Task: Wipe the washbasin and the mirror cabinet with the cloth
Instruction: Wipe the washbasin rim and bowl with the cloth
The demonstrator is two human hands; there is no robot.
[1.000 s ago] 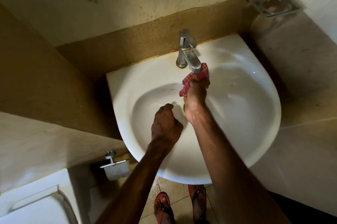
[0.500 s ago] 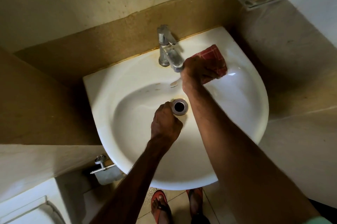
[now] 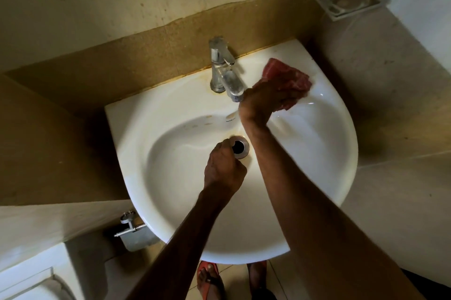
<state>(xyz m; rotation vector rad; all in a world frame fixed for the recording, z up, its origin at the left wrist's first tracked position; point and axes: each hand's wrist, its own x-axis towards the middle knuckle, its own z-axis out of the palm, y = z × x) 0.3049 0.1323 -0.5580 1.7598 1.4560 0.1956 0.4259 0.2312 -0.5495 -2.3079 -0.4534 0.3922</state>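
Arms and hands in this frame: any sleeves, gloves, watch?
Left hand and right hand are bare, no gloves. Both forearms bare to the frame edge, no sleeves showing. No watch or bracelet at either wrist. Rings: cannot tell.

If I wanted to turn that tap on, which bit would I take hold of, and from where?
Probably the flat lever on top of the tap. Come from above and the front: the wall is close behind, the spout juts forward beneath it, and the right hand with the red cloth crowds its right side.
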